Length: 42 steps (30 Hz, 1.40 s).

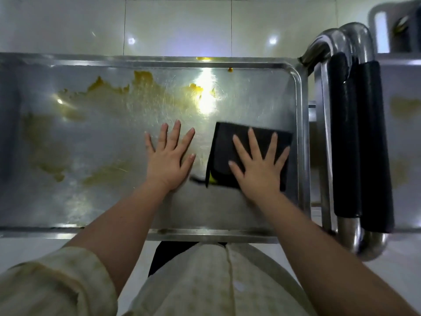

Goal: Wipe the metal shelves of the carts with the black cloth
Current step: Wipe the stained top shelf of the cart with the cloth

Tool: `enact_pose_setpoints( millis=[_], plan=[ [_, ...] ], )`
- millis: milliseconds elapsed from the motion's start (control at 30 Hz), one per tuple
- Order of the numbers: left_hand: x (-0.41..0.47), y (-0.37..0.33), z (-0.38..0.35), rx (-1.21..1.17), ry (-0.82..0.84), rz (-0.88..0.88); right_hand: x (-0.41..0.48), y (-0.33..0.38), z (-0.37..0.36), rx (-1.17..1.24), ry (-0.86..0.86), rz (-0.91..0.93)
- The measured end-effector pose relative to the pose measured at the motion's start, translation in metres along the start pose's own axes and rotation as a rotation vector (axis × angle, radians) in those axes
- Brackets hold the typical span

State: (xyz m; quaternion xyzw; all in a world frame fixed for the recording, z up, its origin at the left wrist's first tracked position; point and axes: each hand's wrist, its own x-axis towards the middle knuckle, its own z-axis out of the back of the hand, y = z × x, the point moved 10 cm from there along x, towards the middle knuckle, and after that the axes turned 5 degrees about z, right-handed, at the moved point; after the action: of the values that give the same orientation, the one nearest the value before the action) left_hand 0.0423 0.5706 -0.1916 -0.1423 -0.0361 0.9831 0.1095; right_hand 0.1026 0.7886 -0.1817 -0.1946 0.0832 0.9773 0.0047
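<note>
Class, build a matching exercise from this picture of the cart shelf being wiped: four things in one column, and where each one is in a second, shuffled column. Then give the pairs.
1 left hand
2 black cloth
3 yellow stain
4 padded handles

A beyond the shelf's right rim
B flat on bare metal
C under the right hand
D smeared over the shelf's far and left parts

Pairs: 1-B, 2-C, 3-D, 4-A

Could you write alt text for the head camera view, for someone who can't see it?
A person's right hand presses a black cloth flat on a steel cart shelf near its right edge. The left hand lies flat beside it; yellowish smears cover the shelf's left.
</note>
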Motion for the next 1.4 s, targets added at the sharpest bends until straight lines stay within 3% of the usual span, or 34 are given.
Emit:
enact_pose_setpoints(
  millis=[100, 167, 400, 600, 767, 900, 967, 1100, 1400],
  plan=[
    [-0.002, -0.001, -0.002, -0.019, -0.001, -0.007, -0.085, 0.018, -0.039, 0.012, 0.055, 0.059],
    [-0.002, -0.002, -0.001, -0.028, -0.003, -0.010, -0.095, 0.018, -0.046, -0.014, 0.092, 0.085],
    [0.000, -0.001, -0.001, 0.006, 0.024, -0.001, 0.083, 0.000, 0.037, -0.038, -0.064, -0.051],
    [0.001, 0.000, -0.002, 0.003, 0.022, -0.008, 0.173, 0.012, 0.069, -0.049, -0.022, -0.045],
    [-0.001, -0.001, 0.004, -0.042, 0.056, -0.013, 0.109, 0.008, 0.046, -0.022, 0.006, -0.028],
    [0.007, 0.007, 0.035, -0.236, -0.081, -0.017, 0.012, 0.018, 0.002, 0.002, 0.024, 0.051],
    [0.024, 0.019, 0.048, -0.188, -0.105, 0.015, -0.035, 0.027, -0.022, -0.009, 0.049, 0.096],
    [0.050, 0.056, 0.036, -0.056, 0.015, 0.170, -0.065, 0.039, -0.036, -0.059, 0.054, 0.158],
    [0.041, 0.067, 0.020, -0.075, -0.044, 0.162, 0.148, 0.055, 0.053, -0.086, -0.053, 0.033]
  ],
)
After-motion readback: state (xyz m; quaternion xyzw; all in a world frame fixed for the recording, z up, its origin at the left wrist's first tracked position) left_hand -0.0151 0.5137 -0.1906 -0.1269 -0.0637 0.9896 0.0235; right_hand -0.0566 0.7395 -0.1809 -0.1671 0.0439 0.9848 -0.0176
